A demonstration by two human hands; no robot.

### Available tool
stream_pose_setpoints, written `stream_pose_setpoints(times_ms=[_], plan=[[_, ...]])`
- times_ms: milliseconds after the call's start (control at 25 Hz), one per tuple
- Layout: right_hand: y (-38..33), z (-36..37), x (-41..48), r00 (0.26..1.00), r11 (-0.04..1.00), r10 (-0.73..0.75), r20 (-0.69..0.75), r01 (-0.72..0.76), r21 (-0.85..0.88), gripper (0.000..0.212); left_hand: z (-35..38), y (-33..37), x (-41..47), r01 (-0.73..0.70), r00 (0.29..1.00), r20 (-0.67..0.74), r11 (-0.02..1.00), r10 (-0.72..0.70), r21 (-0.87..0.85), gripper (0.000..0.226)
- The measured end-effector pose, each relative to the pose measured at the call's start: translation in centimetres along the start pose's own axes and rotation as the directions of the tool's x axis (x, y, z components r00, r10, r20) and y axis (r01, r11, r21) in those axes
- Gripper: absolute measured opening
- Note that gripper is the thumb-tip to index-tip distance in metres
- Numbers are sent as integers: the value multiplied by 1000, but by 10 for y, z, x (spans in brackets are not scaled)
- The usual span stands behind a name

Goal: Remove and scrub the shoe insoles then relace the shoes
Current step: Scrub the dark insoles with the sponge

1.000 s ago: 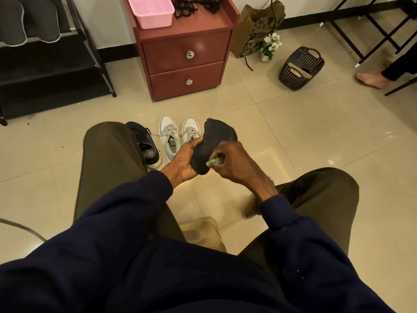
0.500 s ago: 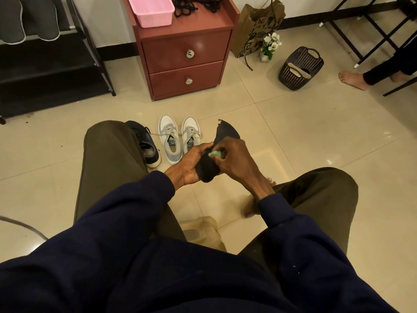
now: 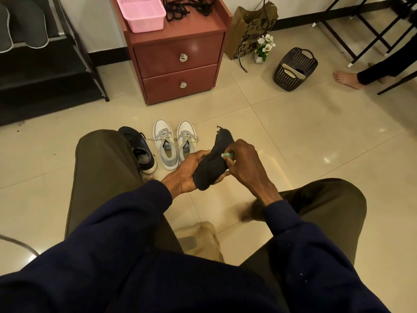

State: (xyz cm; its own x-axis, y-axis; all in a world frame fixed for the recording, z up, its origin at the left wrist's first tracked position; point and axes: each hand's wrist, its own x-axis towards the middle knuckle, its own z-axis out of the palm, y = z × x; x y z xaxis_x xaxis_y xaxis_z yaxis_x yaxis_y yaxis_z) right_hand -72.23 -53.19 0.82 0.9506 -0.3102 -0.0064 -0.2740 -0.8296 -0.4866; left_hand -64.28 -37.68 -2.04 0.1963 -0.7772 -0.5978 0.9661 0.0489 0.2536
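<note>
My left hand [image 3: 188,171] grips a black insole [image 3: 212,163] from below, its ragged toe end pointing up and away. My right hand [image 3: 244,162] holds a small green brush [image 3: 226,155] pressed against the insole's upper face. On the floor in front of my knees stands a pair of grey and white sneakers [image 3: 173,144] with laces in. A dark blue shoe [image 3: 141,152] with no laces sits left of them, partly behind my left knee. Black laces [image 3: 187,6] lie piled on the red cabinet [image 3: 178,57].
A pink basket [image 3: 141,12] sits on the cabinet. A black shoe rack [image 3: 45,64] stands at left. A paper bag [image 3: 250,28], a small flower pot [image 3: 264,48] and a dark basket [image 3: 294,68] are at right. Another person's foot [image 3: 347,79] rests far right.
My right hand has slid the brush up the insole toward its toe end. The insole has turned narrower to the camera. The other person's foot has shifted left.
</note>
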Motion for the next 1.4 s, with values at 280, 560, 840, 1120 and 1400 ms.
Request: stream_pose_setpoints(times_ms=[280, 560, 840, 1120, 1400], plan=[[29, 13, 10, 970, 977, 113, 215, -148, 152, 6, -8, 0, 37, 26, 998, -66, 996, -20, 80, 20], [101, 53, 47, 942, 954, 220, 254, -263, 147, 10, -35, 3, 130, -71, 952, -265, 955, 151, 287, 41], [185, 136, 83, 909, 907, 347, 233, -388, 164, 5, -85, 14, 249, -87, 868, -400, 883, 295, 462, 31], [245, 218, 102, 885, 871, 441, 153, -462, 166, 11, -151, 43, 323, -130, 785, -378, 726, 492, 675, 41], [283, 261, 112, 847, 784, 522, 104, -524, 331, 9, -205, 53, 373, 3, 714, -324, 460, 621, 888, 50]])
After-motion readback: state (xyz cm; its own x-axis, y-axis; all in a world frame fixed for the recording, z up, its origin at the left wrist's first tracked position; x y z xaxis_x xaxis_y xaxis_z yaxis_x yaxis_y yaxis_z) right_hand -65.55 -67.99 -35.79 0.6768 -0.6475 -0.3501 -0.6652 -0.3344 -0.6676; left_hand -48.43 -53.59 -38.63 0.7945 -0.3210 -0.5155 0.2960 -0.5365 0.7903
